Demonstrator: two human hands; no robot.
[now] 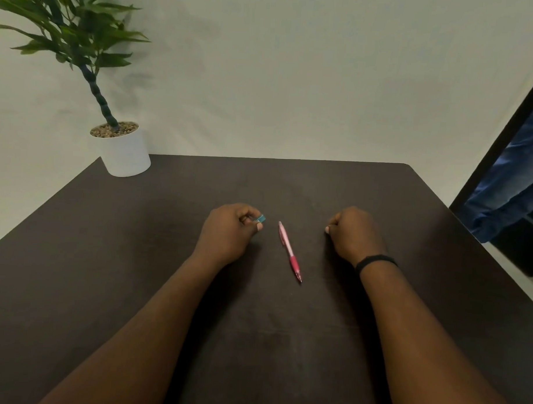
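Observation:
A pink pen (289, 251) lies on the dark table (136, 257) between my hands, its tip pointing toward me. My left hand (228, 230) rests on the table to the pen's left, its fingers curled and pinching a small teal object (260, 218) of which only an end shows. My right hand (353, 232) rests on the table to the pen's right with its fingers curled into a fist, and nothing shows in it. A black band circles my right wrist.
A potted plant in a white pot (123, 151) stands at the table's far left corner. A pale wall runs behind the table. At the right edge a dark frame (500, 140) and blue fabric (513, 186) stand beside the table.

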